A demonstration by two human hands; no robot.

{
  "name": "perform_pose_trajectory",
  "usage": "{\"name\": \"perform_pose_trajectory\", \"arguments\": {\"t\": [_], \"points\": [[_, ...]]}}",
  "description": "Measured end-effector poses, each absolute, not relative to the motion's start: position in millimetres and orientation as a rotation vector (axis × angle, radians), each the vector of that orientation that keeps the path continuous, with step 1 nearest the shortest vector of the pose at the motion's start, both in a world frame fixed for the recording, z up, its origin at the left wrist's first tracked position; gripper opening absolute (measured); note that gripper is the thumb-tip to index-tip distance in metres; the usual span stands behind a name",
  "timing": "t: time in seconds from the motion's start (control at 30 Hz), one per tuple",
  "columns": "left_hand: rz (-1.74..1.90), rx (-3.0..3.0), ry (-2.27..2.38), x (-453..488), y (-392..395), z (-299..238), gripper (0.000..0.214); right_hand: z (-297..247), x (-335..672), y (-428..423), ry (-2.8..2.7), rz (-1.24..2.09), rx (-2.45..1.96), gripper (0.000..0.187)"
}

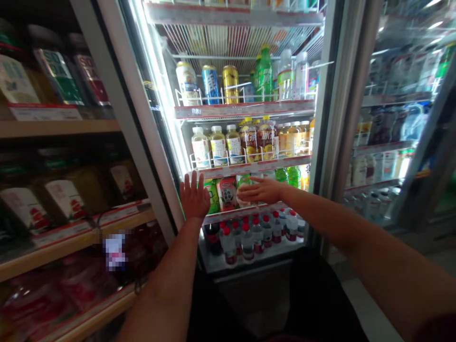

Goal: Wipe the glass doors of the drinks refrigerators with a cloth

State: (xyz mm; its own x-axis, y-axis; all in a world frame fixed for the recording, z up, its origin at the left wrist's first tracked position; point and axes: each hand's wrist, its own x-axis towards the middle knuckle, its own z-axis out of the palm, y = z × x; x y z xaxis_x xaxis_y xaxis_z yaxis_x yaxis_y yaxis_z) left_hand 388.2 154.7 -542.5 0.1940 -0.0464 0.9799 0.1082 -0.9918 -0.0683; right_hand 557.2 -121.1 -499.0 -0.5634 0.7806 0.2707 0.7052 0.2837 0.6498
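Observation:
My left hand [194, 197] is raised at the left side of the lit drinks fridge, palm away from me, fingers stretched and apart. Just right of it, a green-labelled drink [213, 197] is partly covered. My right hand [261, 191] reaches in from the right with fingers extended leftward, holding nothing I can see. It lies in front of the same shelf's drinks and hides several of them. Between both hands stands a drink with a red label [228, 194]. Whether either hand touches a bottle or the shelf edge, I cannot tell.
Below, red-capped water bottles [248, 241] fill the fridge floor. Above are tea bottles with yellow caps [267, 137] and cans [210, 84]. A wooden shelf [71, 240] with bottles stands left; a fridge door frame [342, 118] is on the right.

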Motion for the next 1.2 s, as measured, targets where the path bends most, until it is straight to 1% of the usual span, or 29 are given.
{"name": "perform_pose_trajectory", "arguments": {"t": [0.17,0.27,0.47,0.6,0.73,0.87,1.03,1.2], "points": [[-1.921,-2.293,-0.05,388,154,-542,0.055,-473,553,-123,2.34,1.178,1.517,0.061],[-1.924,-2.264,-0.057,388,154,-542,0.055,-458,548,-123,2.271,1.226,1.608,0.059],[-1.925,-2.378,-0.108,388,153,-541,0.054,-429,540,-120,2.144,1.305,1.799,0.06],[-1.915,-2.42,-0.099,388,154,-541,0.054,-408,538,-116,2.084,1.412,1.872,0.065],[-1.908,-2.411,-0.084,388,154,-542,0.056,-386,535,-111,2.002,1.514,1.946,0.063],[-1.905,-2.349,-0.072,389,155,-543,0.057,-366,531,-108,1.931,1.52,2.033,0.064],[-1.908,-2.359,-0.09,388,153,-542,0.056,-353,527,-106,1.877,1.517,2.114,0.06],[-1.916,-2.401,-0.095,388,153,-542,0.055,-349,529,-103,1.886,1.566,2.136,0.061]]}}
